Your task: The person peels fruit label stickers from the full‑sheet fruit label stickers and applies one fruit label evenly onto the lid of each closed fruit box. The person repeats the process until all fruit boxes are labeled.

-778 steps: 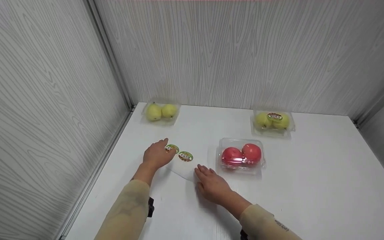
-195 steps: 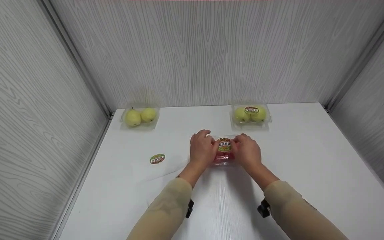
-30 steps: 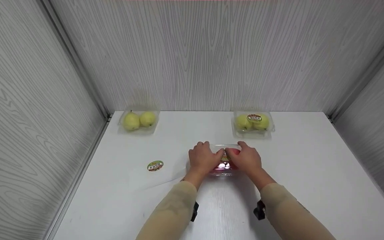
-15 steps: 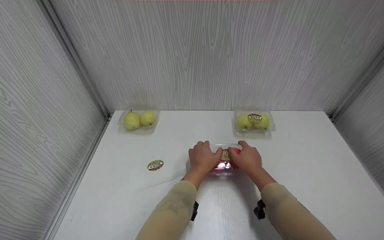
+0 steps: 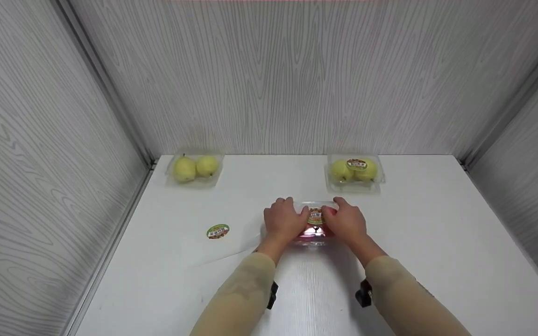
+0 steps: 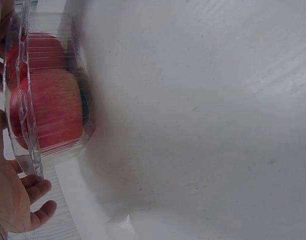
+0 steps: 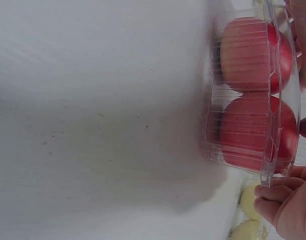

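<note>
A clear plastic clamshell box stands on the white table in front of me. Two red apples are inside, seen through its ribbed wall. On its lid lies an oval fruit label. My left hand grips the box's left side, its thumb at the label's left edge. From the other side my right hand holds the box, with the thumb at the label's right edge. Both wrist views show fingertips around the lid's rim.
Left of the box a pale backing sheet carries one oval label. By the back wall sit two clear boxes of yellow pears, one unlabelled at left and one labelled at right. Wood-grain panels enclose the table.
Earlier both hands were at the sheet, which showed two labels, and the apple box lid was bare. Now one label is on that lid. Over the last second my thumbs have spread apart slightly across it.
</note>
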`<act>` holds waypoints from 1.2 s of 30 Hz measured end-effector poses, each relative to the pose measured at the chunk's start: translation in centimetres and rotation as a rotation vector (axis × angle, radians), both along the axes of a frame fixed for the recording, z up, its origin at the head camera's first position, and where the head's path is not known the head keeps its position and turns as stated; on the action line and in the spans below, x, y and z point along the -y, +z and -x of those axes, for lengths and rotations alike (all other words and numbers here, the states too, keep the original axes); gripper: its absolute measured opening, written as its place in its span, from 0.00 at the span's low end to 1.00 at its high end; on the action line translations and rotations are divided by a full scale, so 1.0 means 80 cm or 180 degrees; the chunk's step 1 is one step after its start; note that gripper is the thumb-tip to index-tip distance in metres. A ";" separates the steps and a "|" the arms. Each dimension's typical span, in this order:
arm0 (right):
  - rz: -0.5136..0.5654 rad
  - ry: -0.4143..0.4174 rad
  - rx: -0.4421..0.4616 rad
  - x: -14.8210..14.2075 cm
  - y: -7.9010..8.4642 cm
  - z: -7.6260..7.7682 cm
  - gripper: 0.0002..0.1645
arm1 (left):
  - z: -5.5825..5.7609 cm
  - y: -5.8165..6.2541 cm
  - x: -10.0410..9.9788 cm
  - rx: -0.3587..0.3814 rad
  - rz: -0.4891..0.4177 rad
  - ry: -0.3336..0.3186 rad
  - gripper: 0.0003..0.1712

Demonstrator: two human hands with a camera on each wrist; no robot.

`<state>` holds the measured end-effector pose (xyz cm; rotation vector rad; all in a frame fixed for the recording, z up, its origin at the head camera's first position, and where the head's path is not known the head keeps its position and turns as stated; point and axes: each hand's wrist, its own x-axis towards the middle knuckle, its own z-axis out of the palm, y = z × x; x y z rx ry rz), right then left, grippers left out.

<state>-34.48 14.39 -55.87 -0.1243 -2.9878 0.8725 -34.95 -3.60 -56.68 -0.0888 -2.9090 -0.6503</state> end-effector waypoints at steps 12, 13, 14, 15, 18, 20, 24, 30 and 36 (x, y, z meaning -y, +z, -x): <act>0.0080 0.0189 0.0258 -0.005 0.001 -0.011 0.51 | -0.011 0.002 0.009 -0.0007 -0.0128 -0.0202 0.43; 0.0084 0.0198 0.0284 -0.006 0.001 -0.012 0.52 | -0.012 0.002 0.009 -0.0013 -0.0122 -0.0218 0.44; 0.0084 0.0206 0.0314 -0.006 0.001 -0.013 0.53 | -0.013 0.002 0.010 -0.0006 -0.0109 -0.0228 0.44; 0.0083 0.0204 0.0338 -0.006 0.001 -0.014 0.54 | -0.013 0.001 0.010 -0.0010 -0.0105 -0.0240 0.44; 0.0094 0.0194 0.0378 -0.006 -0.001 -0.018 0.55 | -0.015 -0.001 0.010 0.0012 -0.0087 -0.0255 0.45; 0.0108 0.0186 0.0392 -0.006 -0.002 -0.021 0.55 | -0.017 -0.002 0.010 0.0049 -0.0091 -0.0248 0.46; 0.0115 0.0185 0.0383 -0.007 -0.003 -0.022 0.56 | -0.020 0.001 0.010 0.0149 -0.0094 -0.0219 0.47; 0.0153 0.0208 0.0328 -0.006 -0.002 -0.025 0.56 | -0.023 0.003 0.010 0.0177 -0.0108 -0.0194 0.48; 0.0145 0.0226 0.0239 -0.005 0.000 -0.028 0.54 | -0.023 0.003 0.010 0.0119 -0.0025 -0.0204 0.47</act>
